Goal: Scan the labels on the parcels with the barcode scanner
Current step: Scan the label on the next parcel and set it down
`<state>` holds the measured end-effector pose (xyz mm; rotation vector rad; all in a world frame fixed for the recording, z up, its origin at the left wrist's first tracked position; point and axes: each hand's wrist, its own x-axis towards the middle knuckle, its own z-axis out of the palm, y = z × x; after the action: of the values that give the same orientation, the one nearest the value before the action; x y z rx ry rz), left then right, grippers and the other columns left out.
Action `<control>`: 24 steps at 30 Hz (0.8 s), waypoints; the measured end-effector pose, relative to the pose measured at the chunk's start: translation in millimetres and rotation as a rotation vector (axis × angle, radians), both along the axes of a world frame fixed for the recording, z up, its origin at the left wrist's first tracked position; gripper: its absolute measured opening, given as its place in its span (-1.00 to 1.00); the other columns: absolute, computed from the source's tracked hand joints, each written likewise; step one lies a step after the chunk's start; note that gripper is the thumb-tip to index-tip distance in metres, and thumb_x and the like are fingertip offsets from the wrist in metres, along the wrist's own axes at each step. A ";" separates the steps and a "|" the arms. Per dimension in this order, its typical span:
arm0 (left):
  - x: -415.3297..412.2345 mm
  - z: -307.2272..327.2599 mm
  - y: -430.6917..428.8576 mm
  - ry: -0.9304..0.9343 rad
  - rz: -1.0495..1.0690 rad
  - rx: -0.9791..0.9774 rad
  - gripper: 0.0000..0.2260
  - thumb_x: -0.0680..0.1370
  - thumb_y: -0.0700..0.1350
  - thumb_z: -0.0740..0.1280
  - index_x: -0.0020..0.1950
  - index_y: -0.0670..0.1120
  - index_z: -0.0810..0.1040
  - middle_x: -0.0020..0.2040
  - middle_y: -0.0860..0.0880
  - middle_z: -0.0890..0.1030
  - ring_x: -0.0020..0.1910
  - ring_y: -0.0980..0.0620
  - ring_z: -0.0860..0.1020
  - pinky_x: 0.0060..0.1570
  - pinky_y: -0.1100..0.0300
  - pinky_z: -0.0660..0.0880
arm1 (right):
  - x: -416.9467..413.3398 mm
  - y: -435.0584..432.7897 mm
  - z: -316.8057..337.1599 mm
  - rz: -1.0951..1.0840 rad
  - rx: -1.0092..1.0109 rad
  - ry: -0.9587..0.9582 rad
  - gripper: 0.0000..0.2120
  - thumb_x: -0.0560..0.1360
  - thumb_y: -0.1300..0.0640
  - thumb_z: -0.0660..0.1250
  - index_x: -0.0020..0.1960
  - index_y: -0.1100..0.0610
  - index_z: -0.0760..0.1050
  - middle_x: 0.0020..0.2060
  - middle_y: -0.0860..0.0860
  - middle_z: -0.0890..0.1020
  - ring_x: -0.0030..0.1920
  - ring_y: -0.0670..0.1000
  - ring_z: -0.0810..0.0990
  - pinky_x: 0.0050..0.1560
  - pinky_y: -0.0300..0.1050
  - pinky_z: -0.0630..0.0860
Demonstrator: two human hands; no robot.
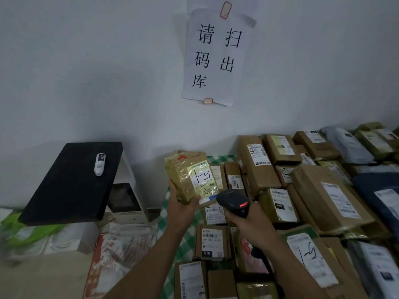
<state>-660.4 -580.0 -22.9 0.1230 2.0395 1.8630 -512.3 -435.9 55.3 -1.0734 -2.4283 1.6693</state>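
Note:
My left hand [180, 202] holds up a small cardboard parcel [185, 169] wrapped in glossy tape, thumb and fingers curled round its lower end. Its white label [201, 180], marked with handwritten black strokes, faces me. My right hand [241, 221] grips the handle of a black barcode scanner [234, 201] just below and right of the parcel. A red light glows on the scanner's head, which points toward the label. Several more labelled cardboard parcels [278, 203] lie packed together on the table beneath and to the right.
A green checked cloth [164, 214] covers the table under the parcels. At the left a black slab [71, 182] with a small white device [99, 164] on it sits on a white machine [127, 199]. A paper notice [216, 55] hangs on the white wall.

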 end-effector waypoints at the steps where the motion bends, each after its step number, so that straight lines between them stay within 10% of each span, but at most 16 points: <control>1: -0.8 -1.0 -0.3 0.021 0.004 -0.001 -0.06 0.51 -0.17 0.54 0.69 0.14 -0.01 0.37 0.07 0.57 0.23 0.13 0.60 0.10 0.30 0.60 | -0.6 -0.9 0.9 0.005 -0.001 -0.005 -0.56 0.54 -0.05 0.48 0.38 -0.13 0.47 0.10 -0.17 0.69 0.12 -0.17 0.63 0.07 -0.14 0.53; 7: -5.0 -7.2 -2.0 0.044 0.021 -0.018 -0.09 0.51 -0.19 0.54 0.69 0.09 0.04 0.30 0.07 0.60 0.21 0.12 0.62 0.04 0.37 0.57 | -2.4 -3.5 8.0 0.049 0.009 -0.019 -0.65 0.57 -0.03 0.46 0.31 -0.23 0.49 0.09 -0.19 0.68 0.13 -0.17 0.62 0.23 -0.02 0.56; 12: -9.6 -14.5 -5.0 0.036 0.023 -0.020 -0.17 0.51 -0.15 0.54 0.66 0.06 0.15 0.26 0.13 0.62 0.19 0.20 0.60 0.19 0.07 0.62 | -5.3 -8.7 22.0 0.099 -0.045 0.015 -0.71 0.61 0.05 0.42 0.23 -0.24 0.47 0.04 -0.19 0.68 0.02 -0.24 0.63 -0.09 -0.31 0.46; 17: -2.6 -11.3 -12.0 0.037 -0.080 0.033 -0.23 0.54 -0.11 0.51 0.65 0.09 0.19 0.31 0.09 0.58 0.28 0.11 0.54 -0.13 0.43 0.57 | -9.9 -7.0 26.7 0.064 -0.025 0.051 -0.67 0.59 0.06 0.44 0.33 -0.11 0.52 -0.10 -0.06 0.71 -0.20 -0.13 0.68 -0.08 -0.06 0.64; 24: -0.5 -13.6 -11.6 0.015 -0.069 0.052 -0.31 0.53 -0.06 0.51 0.58 0.19 0.27 0.34 0.08 0.58 0.32 0.04 0.54 0.20 0.00 0.59 | -13.3 -1.1 34.7 0.092 0.012 0.034 -0.72 0.59 0.00 0.43 0.29 -0.14 0.52 -0.21 -0.08 0.68 -0.26 -0.12 0.65 -0.15 -0.13 0.55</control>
<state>-660.9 -591.6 -36.6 0.2190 1.9718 1.8787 -525.6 -437.0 90.0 -0.9371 -2.4992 1.6821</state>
